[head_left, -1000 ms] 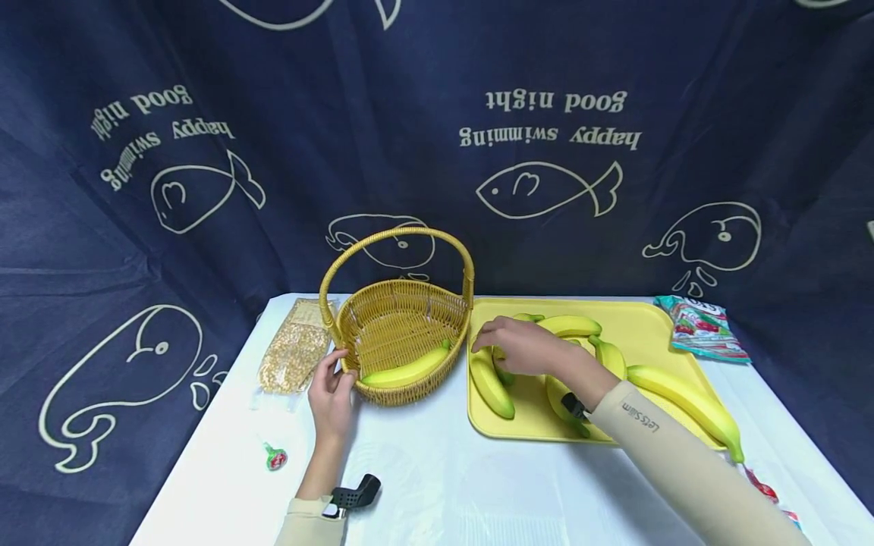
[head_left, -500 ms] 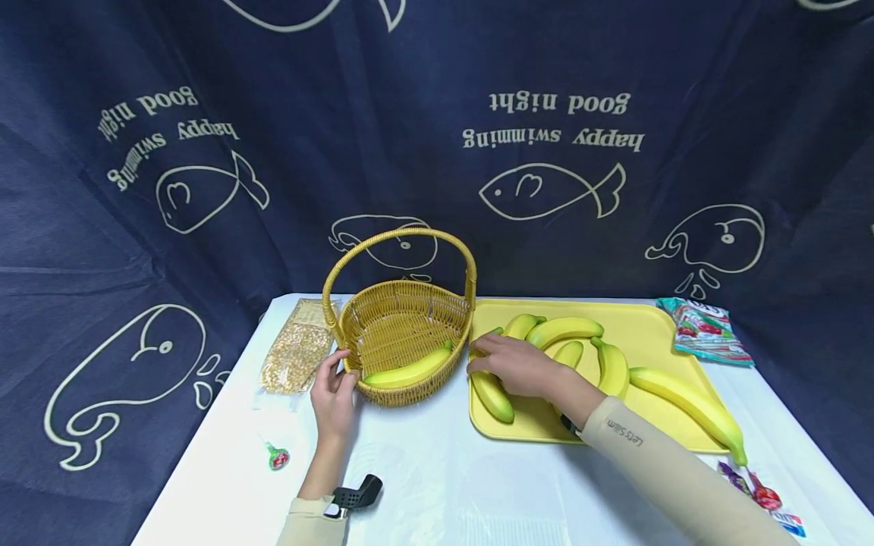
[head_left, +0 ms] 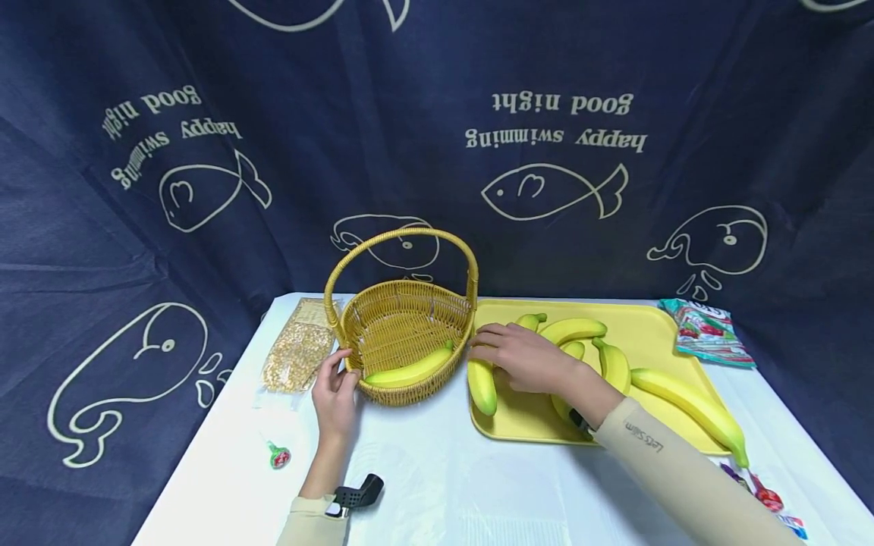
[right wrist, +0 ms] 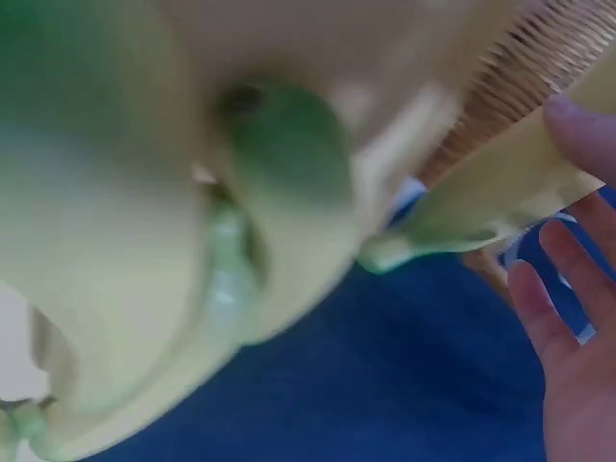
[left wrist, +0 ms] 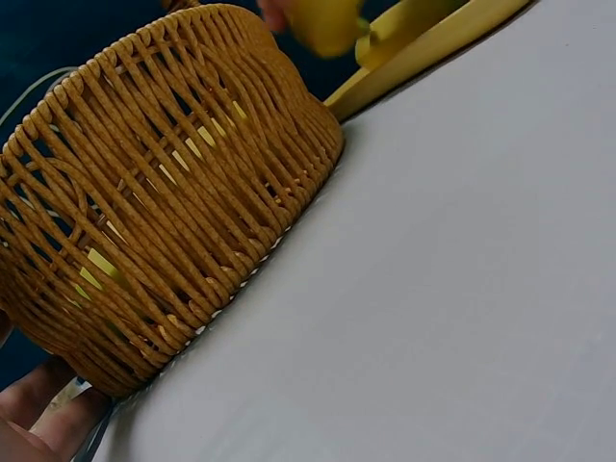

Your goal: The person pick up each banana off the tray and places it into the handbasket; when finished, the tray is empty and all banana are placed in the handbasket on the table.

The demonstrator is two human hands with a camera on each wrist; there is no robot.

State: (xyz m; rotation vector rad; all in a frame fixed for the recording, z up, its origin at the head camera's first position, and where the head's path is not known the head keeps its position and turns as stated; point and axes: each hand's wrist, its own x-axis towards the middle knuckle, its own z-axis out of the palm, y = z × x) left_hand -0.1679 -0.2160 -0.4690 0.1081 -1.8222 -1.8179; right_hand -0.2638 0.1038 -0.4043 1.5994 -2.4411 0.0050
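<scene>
My left hand (head_left: 334, 402) grips the left edge of a brown wicker basket (head_left: 406, 396) with a tall hoop handle. One banana (head_left: 413, 371) lies inside along the front wall. In the left wrist view, the fingertips (left wrist: 63, 419) are at the basket's lower edge. My right hand (head_left: 529, 360) holds a banana (head_left: 482, 390) above the left side of a yellow tray (head_left: 652, 330). The right wrist view shows the thumb on one side of that banana (right wrist: 500, 188) and the fingers on the other. Several more bananas lie on the tray, some partly hidden by the hand.
A bag of corn kernels (head_left: 297, 353) lies left of the basket, with a green-and-red lollipop (head_left: 278, 456) nearer the front. A teal snack bag (head_left: 706, 334) overlaps the tray's back right corner. Wrapped sweets (head_left: 768, 497) lie at front right. A dark blue curtain stands behind.
My right hand has taken hold of the leftmost banana, which now stands steeper and a little further left near the tray's edge. My left hand stays on the basket.
</scene>
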